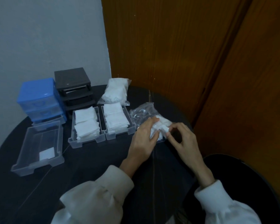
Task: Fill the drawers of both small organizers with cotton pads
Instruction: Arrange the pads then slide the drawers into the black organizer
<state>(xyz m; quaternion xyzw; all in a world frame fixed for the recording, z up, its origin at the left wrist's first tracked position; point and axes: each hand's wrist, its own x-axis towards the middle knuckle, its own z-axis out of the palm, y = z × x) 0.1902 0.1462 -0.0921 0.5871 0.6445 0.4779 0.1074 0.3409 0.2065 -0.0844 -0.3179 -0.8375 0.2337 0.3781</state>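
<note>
Lying bunched at the mouth of a crumpled clear plastic bag (142, 114), a clump of white cotton pads (160, 126) sits on the right side of the round dark table (90, 160), and both hands are on it. The left hand (144, 141) comes in from below with its fingers laid over the pads and curled around the bundle, grasping it; the right hand (183, 139) pinches the near end of the same bundle between thumb and fingertips. Just left of the bag, two clear drawers stand side by side and touching: the right filled drawer (116, 122) and the left filled drawer (86, 126), each packed with stacked square pads. Farther left, apart from them, a third clear drawer (37, 147) holds only a single pad (46, 154) near its front corner. Behind the drawers, against the grey wall (45, 38), stand the blue organizer (39, 101) and, beside it on the right, the black organizer (74, 88), whose lower slots look open and dark. A full sealed bag of pads (116, 91) leans at the back of the table, just behind the right filled drawer. Brown wooden panels (184, 54) rise behind the table on the right.
</note>
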